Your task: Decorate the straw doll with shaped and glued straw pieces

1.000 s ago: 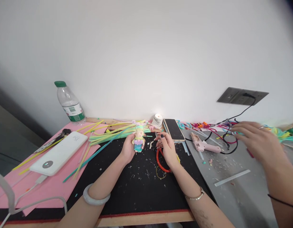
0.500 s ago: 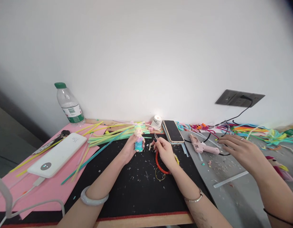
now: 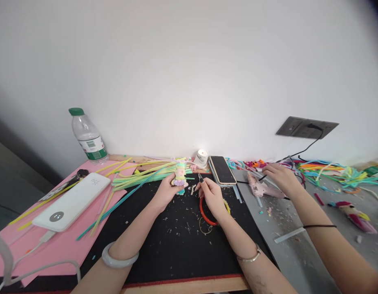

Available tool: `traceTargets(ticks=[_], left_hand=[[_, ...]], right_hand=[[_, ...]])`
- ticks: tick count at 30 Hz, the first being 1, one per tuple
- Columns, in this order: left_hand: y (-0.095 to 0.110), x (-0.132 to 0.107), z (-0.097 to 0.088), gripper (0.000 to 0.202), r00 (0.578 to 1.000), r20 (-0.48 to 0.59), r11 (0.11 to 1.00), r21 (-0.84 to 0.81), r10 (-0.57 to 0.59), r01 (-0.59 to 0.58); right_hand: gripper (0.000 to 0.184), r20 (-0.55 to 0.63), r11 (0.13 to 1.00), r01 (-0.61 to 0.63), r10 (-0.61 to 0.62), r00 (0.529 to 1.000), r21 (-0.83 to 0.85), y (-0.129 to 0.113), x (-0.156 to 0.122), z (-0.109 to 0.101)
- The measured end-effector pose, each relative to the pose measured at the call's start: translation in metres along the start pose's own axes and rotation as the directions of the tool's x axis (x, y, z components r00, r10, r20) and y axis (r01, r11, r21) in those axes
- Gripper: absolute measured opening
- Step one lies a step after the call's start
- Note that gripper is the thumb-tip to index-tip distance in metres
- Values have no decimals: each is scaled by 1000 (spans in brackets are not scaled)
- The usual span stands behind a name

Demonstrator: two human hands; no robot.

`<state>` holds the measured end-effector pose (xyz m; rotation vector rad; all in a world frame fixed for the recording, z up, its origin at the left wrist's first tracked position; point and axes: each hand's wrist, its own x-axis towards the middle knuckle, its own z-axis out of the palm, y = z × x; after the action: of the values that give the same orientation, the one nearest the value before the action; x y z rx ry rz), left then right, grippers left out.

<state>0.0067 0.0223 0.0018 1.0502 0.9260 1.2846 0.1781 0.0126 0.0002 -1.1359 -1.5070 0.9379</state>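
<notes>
My left hand [image 3: 166, 191] holds a small fuzzy pastel doll [image 3: 180, 174], green, yellow, purple and turquoise, above the black mat [image 3: 173, 253]. The doll is tipped, its head towards me. Close by on the right, my right hand [image 3: 211, 192] is closed around a tool with a pointed metal tip and curved red and yellow handles [image 3: 206, 213]. I cannot tell whether it is scissors or pliers. The tip points away from me and stays apart from the doll. Behind the doll lies a bundle of yellow and green pipe cleaners [image 3: 139, 179].
Another person's hand [image 3: 279, 176] reaches over a pink glue gun [image 3: 259, 188] at the right. A phone [image 3: 222, 170] and a white cup [image 3: 202, 157] stand near the wall. To the left are a power bank [image 3: 72, 202], pink sheets [image 3: 64, 253] and a bottle [image 3: 90, 141].
My left hand has tilted the doll so its head tips towards me. My right hand keeps its place with the tool. The other person's hand has moved left, onto the glue gun.
</notes>
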Motion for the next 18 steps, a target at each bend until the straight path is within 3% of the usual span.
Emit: traceTargets(ticks=[5,14,18], left_hand=[[1,0,-2,41,999,4,997,72,34,-35],[1,-2,0,44,998,62,999,47,-22,19],[1,-2,1,46,994,108,997,78,-29,21]], right_hand=[[26,19,1000,8,-8,1000,28,-3,0,2],[15,-7,1000,-3,3,1000,28,1,0,4],[16,-56,997,60,-62,996,-45,-2,0,3]])
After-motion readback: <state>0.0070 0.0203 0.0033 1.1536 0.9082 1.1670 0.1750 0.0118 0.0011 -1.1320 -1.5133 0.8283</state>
